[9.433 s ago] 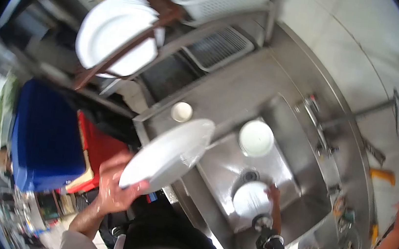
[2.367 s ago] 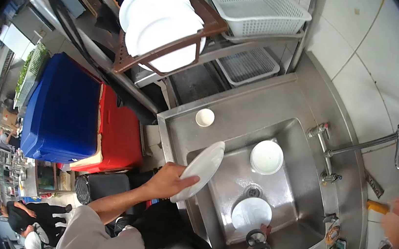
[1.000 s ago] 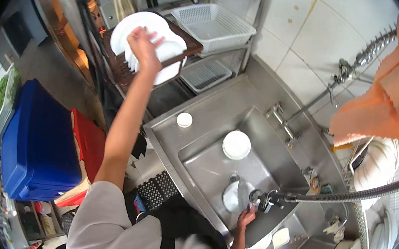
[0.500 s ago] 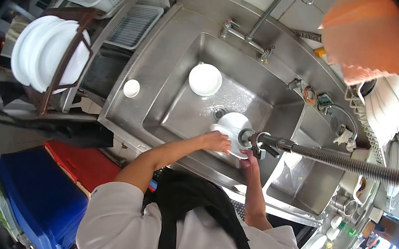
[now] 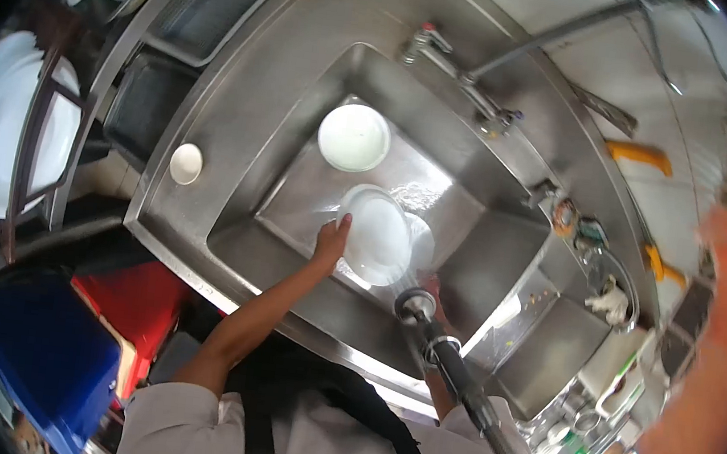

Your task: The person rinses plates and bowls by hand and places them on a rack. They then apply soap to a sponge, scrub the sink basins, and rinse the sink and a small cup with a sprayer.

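My left hand [image 5: 332, 241] is closed on the rim of a white plate [image 5: 380, 236], tilted over the sink basin. Behind its right edge another white dish [image 5: 420, 241] shows in part. The spray nozzle [image 5: 416, 305] hangs just below and right of the plates, with a blurred streak of water at its mouth. Mostly hidden behind the nozzle is my right hand [image 5: 432, 286]; its fingers and what they hold cannot be made out. A round white bowl or stack [image 5: 354, 138] sits in the upper left of the basin.
A small cup [image 5: 186, 164] stands on the steel ledge at left. White plates [image 5: 4, 123] fill a brown rack at far left. The faucet [image 5: 461, 78] lies beyond the basin, and a second basin [image 5: 551, 347] adjoins at right. Orange cloth [image 5: 704, 382] hangs at far right.
My left hand left the plate rack and came back to the sink, where it took hold of a white plate. That plate is now lifted and turned to the left of the nozzle. The view has shifted.
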### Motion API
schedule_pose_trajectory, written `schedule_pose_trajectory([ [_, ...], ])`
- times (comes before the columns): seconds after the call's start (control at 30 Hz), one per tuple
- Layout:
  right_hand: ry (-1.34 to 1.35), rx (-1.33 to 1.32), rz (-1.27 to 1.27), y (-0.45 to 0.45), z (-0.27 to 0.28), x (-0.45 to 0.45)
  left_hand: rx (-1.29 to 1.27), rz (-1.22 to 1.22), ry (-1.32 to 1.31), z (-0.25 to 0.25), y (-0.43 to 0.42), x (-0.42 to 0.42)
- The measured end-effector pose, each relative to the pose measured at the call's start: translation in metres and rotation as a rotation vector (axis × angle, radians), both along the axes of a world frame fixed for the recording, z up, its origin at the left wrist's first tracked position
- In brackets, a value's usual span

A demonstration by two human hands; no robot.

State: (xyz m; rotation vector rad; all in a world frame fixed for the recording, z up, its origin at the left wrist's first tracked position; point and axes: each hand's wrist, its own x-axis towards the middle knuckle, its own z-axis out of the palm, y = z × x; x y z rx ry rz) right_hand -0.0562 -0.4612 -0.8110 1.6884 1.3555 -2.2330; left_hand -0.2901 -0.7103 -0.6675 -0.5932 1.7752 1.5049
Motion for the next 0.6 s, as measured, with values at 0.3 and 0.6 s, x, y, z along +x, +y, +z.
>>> schedule_pose_trajectory([
  [0.3,-0.180,0.677,0.481,0.037,-0.059,-0.048,-0.061,-0.134,0.187,0.148,-0.147,-0.003],
  [0.6,0.187,0.175,0.510,0.053,-0.060,-0.077,0.354,0.423,0.560,0.341,-0.185,-0.016],
])
